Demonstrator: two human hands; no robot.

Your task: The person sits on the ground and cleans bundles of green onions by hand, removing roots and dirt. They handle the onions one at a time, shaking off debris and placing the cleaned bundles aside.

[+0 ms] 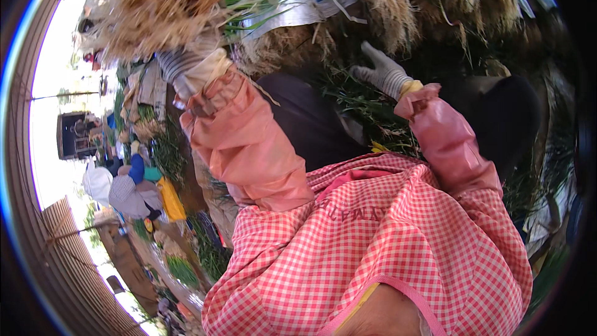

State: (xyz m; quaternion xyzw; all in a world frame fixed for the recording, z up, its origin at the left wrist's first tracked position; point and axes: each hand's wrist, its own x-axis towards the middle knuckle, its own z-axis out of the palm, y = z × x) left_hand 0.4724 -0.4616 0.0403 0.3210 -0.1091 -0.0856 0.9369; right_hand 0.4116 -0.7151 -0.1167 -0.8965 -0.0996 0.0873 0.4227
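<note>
My left hand (pixel 193 58), in a grey-striped knit glove, is raised at the upper left. It grips a thick bundle of spring onions (pixel 158 4); their pale, straw-coloured roots spread over the top of the view and hide the fingers. Green leaves show at the bundle's right side. My right hand (pixel 383 69), also gloved, holds nothing, with thumb and fingers apart. Below it, loose green onion leaves (pixel 373 112) lie between my dark-trousered legs. Just beyond that hand, a bunch of rooted spring onions (pixel 392 18) with purplish-white bulbs lies on the pile.
A white woven sack (pixel 280 16) with blue print covers part of the onion heap ahead. More rooted onions (pixel 494 4) lie at the upper right. On the left, people in hats (pixel 123 189) sit near a yellow cloth (pixel 171 199) and more onion bundles (pixel 181 270).
</note>
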